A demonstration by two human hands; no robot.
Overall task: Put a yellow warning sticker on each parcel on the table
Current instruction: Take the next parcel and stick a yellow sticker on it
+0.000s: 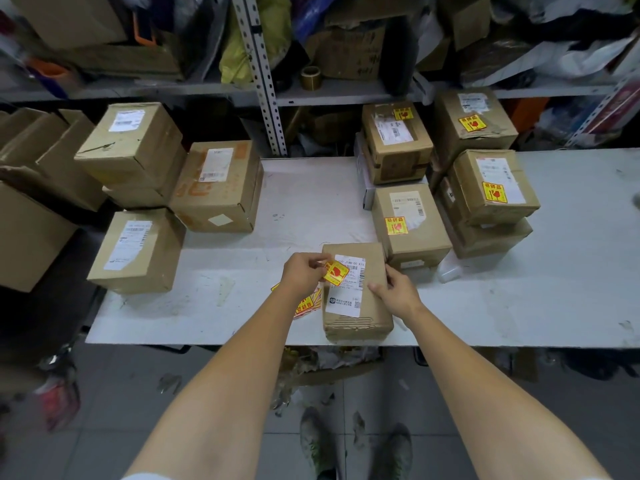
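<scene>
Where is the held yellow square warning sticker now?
Head view, centre: the left hand pinches the yellow warning sticker over the white label of the brown cardboard parcel on the table, near edge.

The left hand (301,271) and wrist hide most of the loose yellow-and-red stickers (307,305). Print on the white paper shipping label (346,299) is unreadable.

Shelf upright (262,74): grey perforated metal, rising at the back between two shelf boards.
Tape roll (310,77): brownish, sitting on the shelf board just right of the upright.
Yellow bag (239,50): slumping on the shelf left of the upright.
Shelf box (349,50): worn cardboard, standing behind the tape roll.
Floor (104,393): grey tiles, showing stains and scraps.
Shoes (318,441): dirty pair, standing on the floor.
</scene>
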